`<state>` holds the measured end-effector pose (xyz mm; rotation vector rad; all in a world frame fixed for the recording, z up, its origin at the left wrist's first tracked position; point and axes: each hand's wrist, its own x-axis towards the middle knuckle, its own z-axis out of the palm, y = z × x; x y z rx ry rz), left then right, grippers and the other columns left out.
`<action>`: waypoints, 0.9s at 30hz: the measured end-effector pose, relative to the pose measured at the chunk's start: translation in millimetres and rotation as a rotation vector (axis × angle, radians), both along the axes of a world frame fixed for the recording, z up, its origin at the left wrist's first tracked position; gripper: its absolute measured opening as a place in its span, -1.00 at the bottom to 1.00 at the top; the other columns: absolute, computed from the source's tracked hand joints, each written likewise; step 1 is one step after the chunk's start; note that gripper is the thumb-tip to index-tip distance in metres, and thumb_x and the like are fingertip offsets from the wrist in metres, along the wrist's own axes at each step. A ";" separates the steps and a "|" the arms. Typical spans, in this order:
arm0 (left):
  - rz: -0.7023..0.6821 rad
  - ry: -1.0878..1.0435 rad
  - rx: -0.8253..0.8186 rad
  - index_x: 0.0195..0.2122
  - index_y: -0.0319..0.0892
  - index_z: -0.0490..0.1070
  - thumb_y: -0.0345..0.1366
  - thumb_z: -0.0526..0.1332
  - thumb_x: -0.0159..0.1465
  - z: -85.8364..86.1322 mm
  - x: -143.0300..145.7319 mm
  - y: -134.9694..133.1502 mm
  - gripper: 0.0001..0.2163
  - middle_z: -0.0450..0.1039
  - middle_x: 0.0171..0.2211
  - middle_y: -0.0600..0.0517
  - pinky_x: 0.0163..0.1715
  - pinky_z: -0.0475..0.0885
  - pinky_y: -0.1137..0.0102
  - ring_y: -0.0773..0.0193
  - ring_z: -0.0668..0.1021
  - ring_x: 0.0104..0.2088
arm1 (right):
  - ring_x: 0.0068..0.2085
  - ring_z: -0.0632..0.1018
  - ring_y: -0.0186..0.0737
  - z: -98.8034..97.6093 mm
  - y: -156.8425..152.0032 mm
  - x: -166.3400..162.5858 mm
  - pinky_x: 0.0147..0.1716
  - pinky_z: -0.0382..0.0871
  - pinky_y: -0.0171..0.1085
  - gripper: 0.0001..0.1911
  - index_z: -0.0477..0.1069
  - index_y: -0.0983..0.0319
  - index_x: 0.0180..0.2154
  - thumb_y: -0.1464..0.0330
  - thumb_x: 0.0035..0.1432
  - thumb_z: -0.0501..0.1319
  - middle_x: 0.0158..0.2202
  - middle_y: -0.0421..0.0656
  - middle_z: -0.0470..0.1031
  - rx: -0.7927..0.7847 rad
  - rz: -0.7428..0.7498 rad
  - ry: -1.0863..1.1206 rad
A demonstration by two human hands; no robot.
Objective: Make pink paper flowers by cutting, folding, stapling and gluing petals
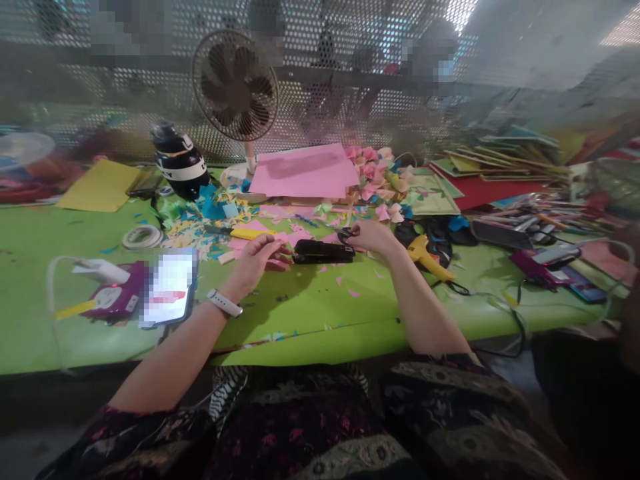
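Note:
My left hand [255, 265], with a white watch band [225, 303] at its wrist, is just left of a black stapler [324, 252]. Its thumb and forefinger are pinched together, the other fingers loosely bent. Pink paper scraps lie behind the fingertips, and I cannot make out whether a piece is between them. Behind the stapler's right end, my right hand [371, 237] has its fingers closed on the dark handle of what looks like scissors [344, 234], pointing left. A yellow box cutter [253, 234] lies just behind my left hand.
Paper scraps [200, 223] and pink paper flowers [370, 167] lie behind, near a pink sheet [305, 170] and a fan [235, 87]. A phone [169, 288] and tape roll [143, 237] are left. A yellow glue gun [430, 259] with cable lies right.

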<state>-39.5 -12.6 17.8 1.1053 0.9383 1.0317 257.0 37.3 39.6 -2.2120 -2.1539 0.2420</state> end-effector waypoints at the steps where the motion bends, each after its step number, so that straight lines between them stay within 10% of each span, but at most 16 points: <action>1: -0.007 -0.006 0.000 -0.26 -0.19 0.38 -0.16 0.29 0.23 -1.0 -0.3 0.3 -0.79 0.60 -0.35 -0.02 -0.42 0.59 0.39 0.28 0.64 -0.44 | -0.21 0.55 -0.05 -2.5 0.8 -0.5 -0.39 0.24 -0.27 -0.79 0.48 0.24 -0.26 0.29 0.04 0.28 -0.20 -0.02 0.59 0.008 0.002 -0.004; 12: -0.076 0.000 0.061 -0.28 -0.17 0.26 -0.16 0.21 0.24 2.9 -0.3 -2.3 -0.80 0.58 -0.39 0.00 -0.45 0.57 0.37 0.26 0.63 -0.47 | -0.48 0.48 -0.21 -4.3 7.1 5.3 -0.51 0.18 -0.29 -0.81 0.42 0.23 -0.59 0.33 0.00 0.29 -0.60 -0.18 0.44 0.020 0.008 0.155; 19: -0.111 -0.010 0.055 -0.32 -0.15 0.21 -0.21 0.19 0.26 4.9 2.4 -3.4 -0.83 0.58 -0.43 0.01 -0.44 0.54 0.40 0.32 0.61 -0.49 | -0.54 0.50 -0.32 6.6 3.8 12.0 -0.57 0.37 -0.35 -0.85 0.50 0.24 -0.40 0.39 -0.12 0.37 -0.52 -0.18 0.53 -0.033 -0.124 0.917; 27: -0.166 -0.026 0.086 -0.32 -0.15 0.21 -0.19 0.21 0.24 1.2 3.5 -6.9 -0.80 0.58 -0.40 0.02 -0.42 0.54 0.38 0.31 0.61 -0.47 | -0.44 0.58 -0.34 4.7 -30.8 -55.2 -0.38 0.60 -0.28 -0.60 0.43 0.19 -0.28 0.34 -0.21 0.48 -0.35 -0.23 0.57 -0.147 0.085 1.554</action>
